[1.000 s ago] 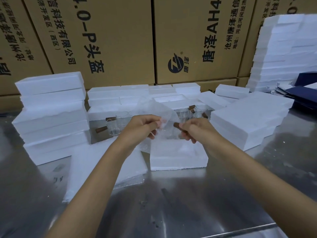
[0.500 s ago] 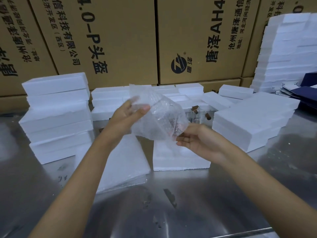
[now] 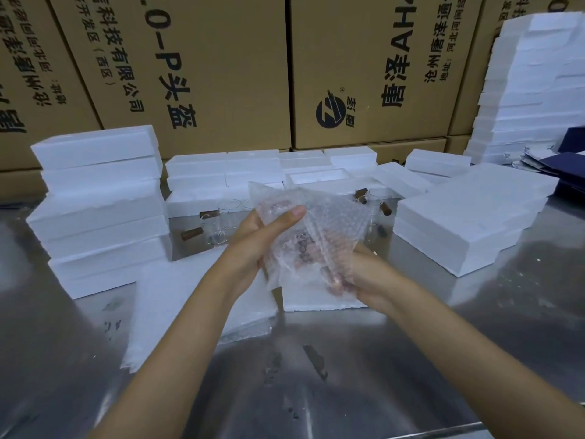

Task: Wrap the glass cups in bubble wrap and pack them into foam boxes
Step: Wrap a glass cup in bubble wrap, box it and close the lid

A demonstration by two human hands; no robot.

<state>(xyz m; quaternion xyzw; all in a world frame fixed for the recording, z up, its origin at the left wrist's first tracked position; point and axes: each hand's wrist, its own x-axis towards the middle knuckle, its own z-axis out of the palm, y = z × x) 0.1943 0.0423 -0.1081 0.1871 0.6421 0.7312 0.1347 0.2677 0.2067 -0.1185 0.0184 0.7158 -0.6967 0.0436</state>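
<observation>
Now two hands hold a cup wrapped in bubble wrap above a foam box.

The bubble wrap (image 3: 311, 239) is bunched round the cup, which shows only as a dark blur inside it. The left hand (image 3: 256, 240) grips the wrap from the left, thumb pressed on top. The right hand (image 3: 368, 277) is cupped under it, fingers closed on the wrap. Just below sits a white foam box (image 3: 319, 299) on the shiny metal worktop (image 3: 348, 375). A flat foam lid (image 3: 177, 299) lies beside it on the left. More glass cups (image 3: 221, 223) with brown handles wait behind. White foam box stacks (image 3: 98, 204) stand around, with big cardboard boxes (image 3: 221, 64) behind.
</observation>
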